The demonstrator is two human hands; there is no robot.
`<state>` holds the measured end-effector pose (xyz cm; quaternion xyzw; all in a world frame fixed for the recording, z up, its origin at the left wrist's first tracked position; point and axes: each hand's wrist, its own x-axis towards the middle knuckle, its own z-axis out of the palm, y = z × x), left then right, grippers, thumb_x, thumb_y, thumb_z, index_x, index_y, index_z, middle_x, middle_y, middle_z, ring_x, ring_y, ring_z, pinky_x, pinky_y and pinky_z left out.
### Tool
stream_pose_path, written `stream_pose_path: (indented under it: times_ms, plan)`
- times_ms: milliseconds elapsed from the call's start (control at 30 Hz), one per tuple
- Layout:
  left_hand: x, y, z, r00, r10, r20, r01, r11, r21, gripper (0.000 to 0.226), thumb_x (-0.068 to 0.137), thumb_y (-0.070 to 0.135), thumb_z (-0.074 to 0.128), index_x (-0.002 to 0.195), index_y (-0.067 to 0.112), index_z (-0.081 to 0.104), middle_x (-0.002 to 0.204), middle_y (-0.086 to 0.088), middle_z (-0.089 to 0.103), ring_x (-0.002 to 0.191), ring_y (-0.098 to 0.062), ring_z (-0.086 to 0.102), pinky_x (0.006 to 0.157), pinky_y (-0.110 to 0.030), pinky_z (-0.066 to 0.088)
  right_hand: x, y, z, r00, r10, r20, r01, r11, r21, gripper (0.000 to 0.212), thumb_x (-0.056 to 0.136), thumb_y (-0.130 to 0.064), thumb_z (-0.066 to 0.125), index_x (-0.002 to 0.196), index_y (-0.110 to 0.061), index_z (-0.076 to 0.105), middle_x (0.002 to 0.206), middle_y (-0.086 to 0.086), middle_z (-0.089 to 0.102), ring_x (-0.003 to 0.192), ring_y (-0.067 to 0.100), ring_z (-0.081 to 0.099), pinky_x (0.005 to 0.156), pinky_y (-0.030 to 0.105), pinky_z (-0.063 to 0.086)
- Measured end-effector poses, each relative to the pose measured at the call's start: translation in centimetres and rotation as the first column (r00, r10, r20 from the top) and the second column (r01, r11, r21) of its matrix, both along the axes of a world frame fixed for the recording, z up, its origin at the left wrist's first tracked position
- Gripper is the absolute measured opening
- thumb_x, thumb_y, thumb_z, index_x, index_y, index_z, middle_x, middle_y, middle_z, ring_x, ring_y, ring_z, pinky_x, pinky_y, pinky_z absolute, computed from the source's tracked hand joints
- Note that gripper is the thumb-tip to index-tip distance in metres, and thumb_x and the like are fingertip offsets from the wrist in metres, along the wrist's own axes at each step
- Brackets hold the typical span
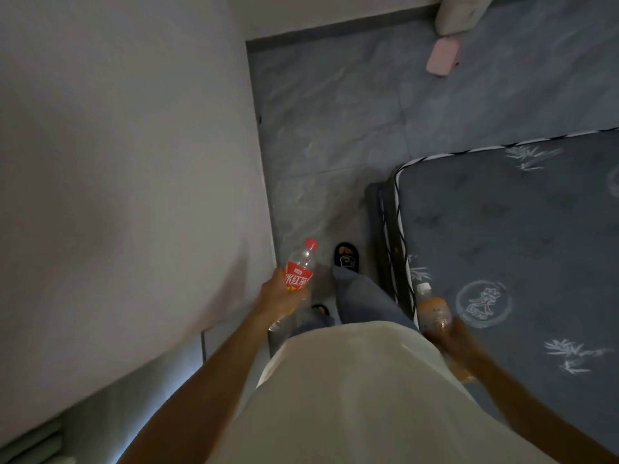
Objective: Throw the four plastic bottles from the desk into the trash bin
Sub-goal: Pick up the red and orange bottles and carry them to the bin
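My left hand (279, 294) grips a clear plastic bottle with a red cap and a red label (299, 274), held upright low at my left side. Below that hand a second clear bottle (278, 324) seems to hang, blurred. My right hand (450, 339) holds an orange-labelled bottle with a white cap (432, 311) beside the mattress edge. Something orange shows under that wrist, too blurred to name. At the top of the view stands a white container (460, 11), cut off by the frame; whether it is the trash bin I cannot tell.
A white wall (127, 169) runs along my left. A dark blue mattress (522, 236) with a bamboo print fills the right. Between them is a narrow strip of grey tiled floor (335, 135). My black slipper (346, 256) steps forward. A pink object (442, 57) lies on the floor ahead.
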<state>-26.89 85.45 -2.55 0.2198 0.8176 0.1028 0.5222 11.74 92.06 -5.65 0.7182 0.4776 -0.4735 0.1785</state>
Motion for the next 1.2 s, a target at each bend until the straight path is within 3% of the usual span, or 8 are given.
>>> stream_pose_path:
  times_ms: [100,233,467,700,867,967,1100,1200]
  plan:
    - [-1.6,2.0,-0.2,0.999,-0.002,-0.042,-0.001,0.999,-0.053,0.061,0.074,0.041,0.083,0.123,0.021,0.052,0.103,-0.003,0.068,0.078,-0.015,0.067,0.058,-0.025,0.05,-2.6,6.4,1.0,0.993,0.112,0.042,-0.113,0.993,0.028,0.05,0.075,-0.046,0.081,0.103,-0.01,0.057,0.099,0.015,0.066,0.097,0.037,0.065,0.077,0.039,0.047]
    - [-3.9,3.0,-0.2,0.992,0.014,-0.122,-0.031,0.99,-0.138,0.072,0.074,0.038,0.086,0.132,0.014,0.049,0.119,-0.014,0.067,0.104,-0.035,0.067,0.087,-0.038,0.053,-6.5,14.8,0.9,0.991,0.116,-0.064,-0.113,0.992,0.052,0.065,0.078,-0.046,0.078,0.124,-0.006,0.056,0.112,0.018,0.065,0.102,0.036,0.064,0.089,0.048,0.051]
    - [-8.4,6.3,-0.6,0.993,0.047,-0.104,-0.071,0.968,-0.242,0.071,0.075,0.036,0.085,0.131,0.013,0.049,0.121,-0.017,0.067,0.105,-0.033,0.066,0.08,-0.031,0.046,-15.9,27.5,1.4,0.98,0.172,-0.098,-0.151,0.969,0.194,0.058,0.07,-0.056,0.078,0.108,-0.017,0.06,0.095,0.007,0.066,0.085,0.028,0.063,0.072,0.035,0.045]
    - [-16.1,16.6,-1.7,0.996,-0.034,-0.084,0.013,0.97,-0.243,0.067,0.077,0.039,0.083,0.129,0.011,0.051,0.123,-0.017,0.067,0.11,-0.034,0.065,0.088,-0.036,0.052,-21.9,35.2,0.9,0.974,0.207,-0.089,-0.191,0.967,0.166,0.065,0.071,-0.053,0.079,0.119,-0.016,0.055,0.105,0.007,0.065,0.097,0.031,0.064,0.085,0.043,0.051]
    - [-20.2,28.2,-1.1,0.995,-0.086,-0.048,0.076,0.98,-0.184,0.061,0.068,0.039,0.079,0.118,0.011,0.058,0.112,-0.017,0.071,0.097,-0.034,0.07,0.086,-0.04,0.058,-22.3,37.2,0.5,0.996,0.048,-0.074,-0.041,0.994,0.097,0.072,0.075,-0.046,0.081,0.129,-0.009,0.051,0.117,0.018,0.062,0.108,0.04,0.061,0.092,0.053,0.05]
    - [-20.7,35.5,-0.3,0.983,-0.179,-0.031,0.174,0.977,-0.121,0.069,0.066,0.048,0.076,0.123,0.017,0.054,0.112,-0.01,0.068,0.099,-0.032,0.068,0.081,-0.036,0.054,-21.2,36.7,0.5,0.995,-0.096,-0.034,0.097,0.994,0.043,0.076,0.077,-0.043,0.081,0.135,-0.007,0.047,0.125,0.021,0.059,0.112,0.041,0.058,0.096,0.053,0.048]
    - [-19.4,45.8,0.3,0.947,-0.321,0.015,0.321,0.947,-0.017,0.044,0.065,0.055,0.07,0.099,0.034,0.054,0.093,0.005,0.065,0.091,-0.025,0.067,0.067,-0.03,0.052,-19.4,36.7,0.8,0.948,-0.318,-0.03,0.319,0.948,0.022,0.055,0.076,-0.041,0.082,0.114,-0.007,0.061,0.102,0.02,0.068,0.093,0.038,0.066,0.087,0.052,0.053]
    - [-17.5,52.9,-0.1,0.891,-0.452,0.036,0.452,0.892,0.004,0.064,0.07,0.044,0.075,0.125,0.026,0.048,0.106,0.0,0.063,0.098,-0.024,0.064,0.084,-0.04,0.057,-17.9,36.9,1.0,0.885,-0.465,-0.032,0.464,0.885,-0.038,0.039,0.08,-0.037,0.08,0.105,-0.013,0.063,0.101,0.019,0.069,0.087,0.033,0.066,0.087,0.052,0.053]
